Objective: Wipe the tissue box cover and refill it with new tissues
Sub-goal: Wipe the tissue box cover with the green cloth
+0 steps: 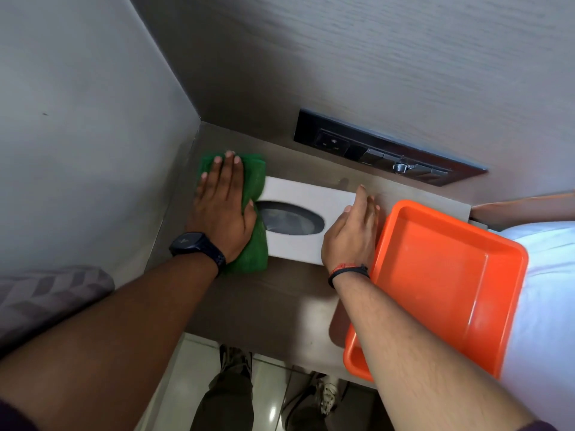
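A white tissue box cover (306, 199) with a dark oval slot lies flat on the brown bedside table (264, 306). My left hand (222, 206) presses flat, fingers spread, on a folded green cloth (253, 244) at the cover's left end. My right hand (353, 234) grips the cover's right end, fingers curled over its edge. No tissues show in the slot.
An orange plastic tray (441, 287) sits on the table just right of the cover, overhanging the front edge. A black socket panel (389, 147) is on the back wall. A grey wall closes off the left. White bedding (547, 306) lies on the right, a patterned cushion (46, 300) on the left.
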Tool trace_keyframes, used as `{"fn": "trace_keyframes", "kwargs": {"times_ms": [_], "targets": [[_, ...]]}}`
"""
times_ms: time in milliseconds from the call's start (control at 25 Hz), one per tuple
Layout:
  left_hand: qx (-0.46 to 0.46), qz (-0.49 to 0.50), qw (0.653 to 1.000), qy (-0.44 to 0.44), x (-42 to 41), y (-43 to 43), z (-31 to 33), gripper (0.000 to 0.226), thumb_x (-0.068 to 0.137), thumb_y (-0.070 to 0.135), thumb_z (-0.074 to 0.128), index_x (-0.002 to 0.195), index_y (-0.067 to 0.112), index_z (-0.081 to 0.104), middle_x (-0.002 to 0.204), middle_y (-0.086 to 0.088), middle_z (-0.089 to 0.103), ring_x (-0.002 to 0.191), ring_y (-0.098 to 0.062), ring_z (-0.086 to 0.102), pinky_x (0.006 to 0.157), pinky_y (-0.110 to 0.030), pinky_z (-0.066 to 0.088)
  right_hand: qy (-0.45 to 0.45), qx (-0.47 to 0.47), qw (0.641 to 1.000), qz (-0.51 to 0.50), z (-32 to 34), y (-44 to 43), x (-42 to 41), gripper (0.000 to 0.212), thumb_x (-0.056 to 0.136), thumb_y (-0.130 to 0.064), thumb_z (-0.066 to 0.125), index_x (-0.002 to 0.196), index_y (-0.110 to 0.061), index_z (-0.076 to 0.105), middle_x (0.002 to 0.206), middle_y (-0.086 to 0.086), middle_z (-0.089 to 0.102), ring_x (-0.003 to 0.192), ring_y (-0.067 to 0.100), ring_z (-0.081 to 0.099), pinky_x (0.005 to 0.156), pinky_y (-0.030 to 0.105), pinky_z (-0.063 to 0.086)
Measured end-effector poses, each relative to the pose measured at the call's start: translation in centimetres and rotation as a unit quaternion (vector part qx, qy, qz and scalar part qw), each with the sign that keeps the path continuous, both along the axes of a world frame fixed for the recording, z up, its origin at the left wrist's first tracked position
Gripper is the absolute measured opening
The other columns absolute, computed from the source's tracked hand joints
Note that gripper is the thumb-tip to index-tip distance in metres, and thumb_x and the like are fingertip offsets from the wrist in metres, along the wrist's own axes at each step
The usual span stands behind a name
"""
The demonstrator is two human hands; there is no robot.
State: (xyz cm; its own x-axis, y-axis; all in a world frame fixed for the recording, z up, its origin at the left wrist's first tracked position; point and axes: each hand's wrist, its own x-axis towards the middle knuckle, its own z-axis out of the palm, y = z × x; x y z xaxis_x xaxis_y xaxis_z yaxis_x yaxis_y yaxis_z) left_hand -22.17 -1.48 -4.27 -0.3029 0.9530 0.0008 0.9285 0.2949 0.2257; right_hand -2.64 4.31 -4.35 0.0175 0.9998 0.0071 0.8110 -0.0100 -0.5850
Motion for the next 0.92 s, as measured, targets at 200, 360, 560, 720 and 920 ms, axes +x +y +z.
{"fn": "trace_keyframes", "kwargs": {"times_ms": [200,360,560,720,920], "targets": [[-0.026,-0.017,0.998,-0.056,-1.0,0.5,1.9,0.064,0.092,0.040,0.025,0.146,0.007,0.020,0.154,-0.015,0.020,0.141,-0.030,0.014,0.113,-0.041,0.005,-0.075,-0.005,0.997,0.013,2.4,-1.2,-0.5,0.049,0.090,-0.024,0.050,0.135,-0.004,0.045,0.137,0.025,0.047,0.133,0.044,0.034,0.110,0.050,0.028],[-0.032,-0.222,0.974,0.022,-2.7,2.8,4.4,0.067,0.081,0.015,0.051,0.144,0.015,0.029,0.152,-0.013,0.026,0.141,-0.033,0.013,0.112,-0.043,0.000,-0.087,-0.001,0.986,0.142,5.1,-4.1,-4.4,0.049,0.076,-0.059,0.057,0.099,-0.018,0.066,0.096,0.008,0.060,0.095,0.032,0.052,0.078,0.040,0.042],[-0.122,-0.383,0.905,0.138,-3.7,5.0,5.3,0.061,0.082,0.018,0.062,0.137,0.034,0.040,0.156,0.000,0.019,0.142,-0.027,-0.003,0.107,-0.051,-0.012,-0.131,-0.166,0.966,0.149,5.0,-5.5,-8.0,0.047,0.075,-0.059,0.059,0.097,-0.017,0.062,0.107,0.010,0.055,0.105,0.033,0.043,0.084,0.043,0.037],[-0.078,-0.363,0.919,0.136,-5.1,4.8,6.7,0.042,0.075,0.004,0.065,0.112,0.024,0.063,0.135,-0.006,0.052,0.138,-0.036,0.021,0.105,-0.061,0.005,-0.036,-0.151,0.973,0.168,5.5,-5.6,-7.9,0.031,0.079,-0.040,0.065,0.095,-0.015,0.059,0.104,0.010,0.056,0.101,0.031,0.047,0.083,0.041,0.040],[-0.030,-0.312,0.946,0.085,-5.0,4.6,9.3,0.028,0.062,0.007,0.077,0.086,0.018,0.066,0.097,-0.004,0.068,0.124,-0.034,0.045,0.099,-0.060,0.017,0.149,-0.211,0.951,0.169,8.2,-3.3,-4.3,0.018,0.077,-0.021,0.068,0.084,-0.023,0.052,0.078,0.003,0.065,0.073,0.027,0.061,0.060,0.032,0.045]]}}
